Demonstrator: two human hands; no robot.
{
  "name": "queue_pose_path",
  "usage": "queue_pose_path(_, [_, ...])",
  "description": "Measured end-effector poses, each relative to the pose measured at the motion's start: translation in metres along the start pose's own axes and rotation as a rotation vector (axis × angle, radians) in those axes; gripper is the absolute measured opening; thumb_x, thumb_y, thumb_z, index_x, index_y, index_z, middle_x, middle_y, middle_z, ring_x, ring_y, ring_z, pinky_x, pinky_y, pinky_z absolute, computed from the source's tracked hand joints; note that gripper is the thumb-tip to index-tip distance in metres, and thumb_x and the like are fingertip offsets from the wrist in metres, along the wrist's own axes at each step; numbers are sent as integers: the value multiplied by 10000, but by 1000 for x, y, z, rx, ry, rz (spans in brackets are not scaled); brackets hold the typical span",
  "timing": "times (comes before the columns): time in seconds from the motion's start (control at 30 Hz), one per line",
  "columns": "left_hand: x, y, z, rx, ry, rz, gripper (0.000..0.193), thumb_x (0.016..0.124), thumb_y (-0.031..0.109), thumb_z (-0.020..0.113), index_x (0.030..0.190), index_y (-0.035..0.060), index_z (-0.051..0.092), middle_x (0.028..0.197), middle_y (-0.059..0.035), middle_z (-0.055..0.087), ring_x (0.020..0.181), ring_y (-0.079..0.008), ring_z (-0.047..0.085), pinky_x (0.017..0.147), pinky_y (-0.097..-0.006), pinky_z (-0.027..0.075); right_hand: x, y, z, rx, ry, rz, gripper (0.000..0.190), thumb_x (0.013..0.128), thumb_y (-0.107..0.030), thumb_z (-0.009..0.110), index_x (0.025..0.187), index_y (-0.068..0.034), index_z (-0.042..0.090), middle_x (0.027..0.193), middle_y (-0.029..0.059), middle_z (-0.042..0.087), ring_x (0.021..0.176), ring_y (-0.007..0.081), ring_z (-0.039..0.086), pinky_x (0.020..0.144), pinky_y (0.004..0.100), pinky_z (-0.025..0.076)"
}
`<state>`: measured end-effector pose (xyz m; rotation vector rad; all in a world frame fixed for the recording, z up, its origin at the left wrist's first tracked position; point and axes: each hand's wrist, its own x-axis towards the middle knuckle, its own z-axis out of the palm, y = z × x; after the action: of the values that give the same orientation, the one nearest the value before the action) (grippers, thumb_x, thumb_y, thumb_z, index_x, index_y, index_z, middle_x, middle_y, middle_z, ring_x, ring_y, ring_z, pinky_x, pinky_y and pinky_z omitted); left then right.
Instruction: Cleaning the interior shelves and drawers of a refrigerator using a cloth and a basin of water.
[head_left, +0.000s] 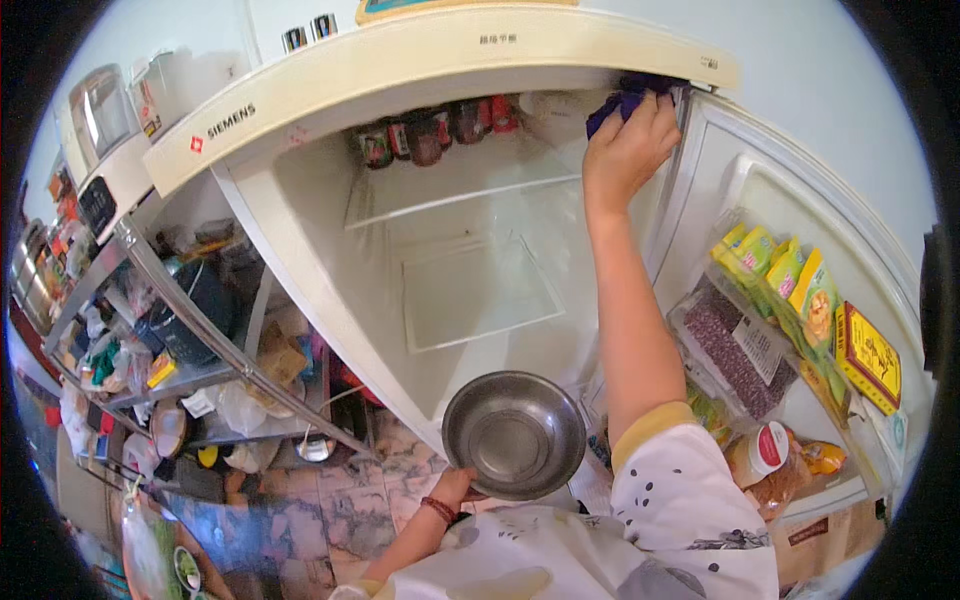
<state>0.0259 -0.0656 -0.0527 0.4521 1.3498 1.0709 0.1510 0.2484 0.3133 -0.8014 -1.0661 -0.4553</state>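
My right hand (628, 154) is raised to the top right corner inside an open refrigerator (442, 56) and presses a dark purple cloth (616, 112) there, beside the door's hinge side. Low in front of my body, my left hand (456, 487) grips the rim of a dark metal bowl (514, 435), held level at the refrigerator's front. Several jars and bottles (427, 139) with dark and red contents stand at the back of the upper shelf. Below them lies a glass shelf (465, 201).
At right the open door (757, 180) carries yellow-green packets (810, 289), a yellow box (870, 358), a bag of dark grains (731, 352) and a white-lidded jar (769, 446). A metal rack (195, 322) crowded with bags and containers stands at left, above a marble-patterned floor (352, 517).
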Motion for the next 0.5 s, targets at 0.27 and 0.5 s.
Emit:
queue_pose_path(0.27, [-10, 6, 9, -77, 80, -135, 274, 770, 145, 530, 954, -58, 527, 907, -167, 588, 760, -274, 619, 681, -369, 541, -79, 39, -38, -201, -282, -88, 510, 613, 36, 570, 1110, -46, 486, 1212, 107, 423, 1071, 342, 364, 935, 433, 278])
queue_pose_path(0.5, [-1, -1, 1, -162, 198, -194, 297, 751, 89, 510, 996, -79, 501, 922, -174, 586, 757, -301, 618, 642, -384, 550, -113, 23, -24, 256, -399, -3, 400, 683, -8, 513, 1083, -26, 494, 1090, 147, 497, 1036, 307, 436, 938, 423, 270])
